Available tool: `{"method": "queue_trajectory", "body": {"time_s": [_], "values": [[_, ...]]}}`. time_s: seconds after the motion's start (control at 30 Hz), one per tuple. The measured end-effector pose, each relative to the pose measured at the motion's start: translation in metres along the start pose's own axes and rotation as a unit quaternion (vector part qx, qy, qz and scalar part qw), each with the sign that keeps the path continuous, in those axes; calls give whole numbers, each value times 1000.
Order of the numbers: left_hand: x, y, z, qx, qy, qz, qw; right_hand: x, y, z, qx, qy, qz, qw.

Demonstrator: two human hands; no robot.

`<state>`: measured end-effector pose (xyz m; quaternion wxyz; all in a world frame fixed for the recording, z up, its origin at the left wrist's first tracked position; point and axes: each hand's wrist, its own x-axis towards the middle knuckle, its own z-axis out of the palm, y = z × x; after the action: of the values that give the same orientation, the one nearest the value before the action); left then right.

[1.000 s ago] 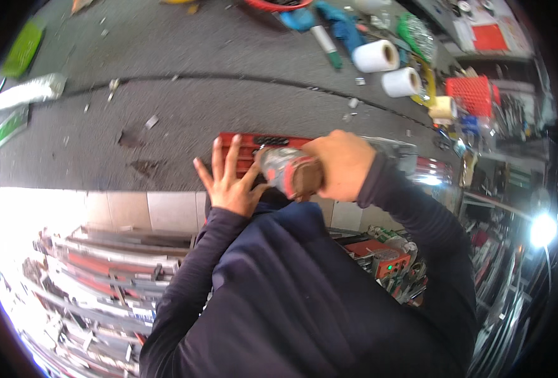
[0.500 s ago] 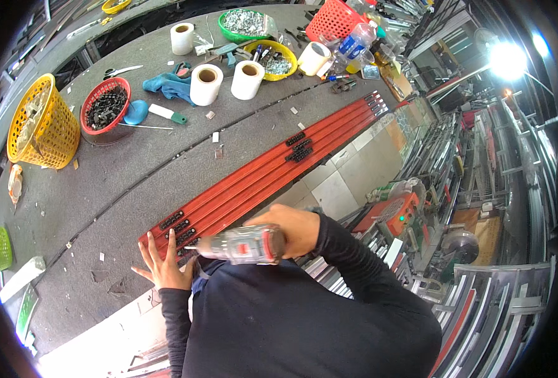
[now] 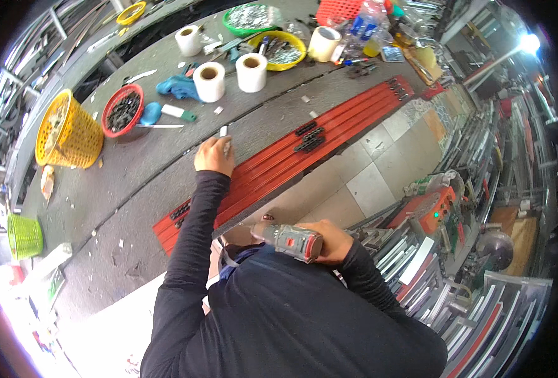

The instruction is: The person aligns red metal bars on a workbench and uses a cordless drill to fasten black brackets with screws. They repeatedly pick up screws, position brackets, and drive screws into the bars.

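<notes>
A person in a dark long-sleeved top leans over a grey, scuffed bench [image 3: 134,189], seen from above. The left hand [image 3: 215,156] reaches out across the long red metal rails [image 3: 279,165] that lie side by side along the bench's near edge; its grip is curled shut, knuckles up, resting at the rails' far side, with a small white piece [image 3: 223,131] just beyond the fingers; whether the hand holds anything cannot be told. The right hand [image 3: 332,241] is drawn close to the chest, its grip closed around a grey-and-red cordless power driver [image 3: 288,239] whose nose points left, off the bench and apart from the rails. Small black clips [image 3: 308,137] sit on the rails near their middle, and more at the near end [image 3: 179,210].

Farther back on the bench stand two white tape rolls [image 3: 230,74], a blue cloth [image 3: 177,87], a round red basket of dark parts [image 3: 122,110], a tall yellow plastic basket [image 3: 65,131] and a yellow-rimmed bowl of metal pieces [image 3: 280,50]. A tiled floor [image 3: 367,170] and racks of metal stock [image 3: 480,302] fill the right side.
</notes>
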<state>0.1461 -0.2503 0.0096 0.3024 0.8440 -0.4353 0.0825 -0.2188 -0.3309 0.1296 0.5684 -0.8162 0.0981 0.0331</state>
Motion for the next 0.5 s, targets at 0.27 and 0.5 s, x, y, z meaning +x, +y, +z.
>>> {"method": "queue_trajectory", "body": {"time_s": [0.27, 0.5], "values": [[29, -7, 24, 86, -56, -64, 993, -10, 18, 3, -6, 20, 9, 1000], [15, 9, 0, -286, -42, -124, 949, -7, 22, -10, 3, 44, -46, 998]]}}
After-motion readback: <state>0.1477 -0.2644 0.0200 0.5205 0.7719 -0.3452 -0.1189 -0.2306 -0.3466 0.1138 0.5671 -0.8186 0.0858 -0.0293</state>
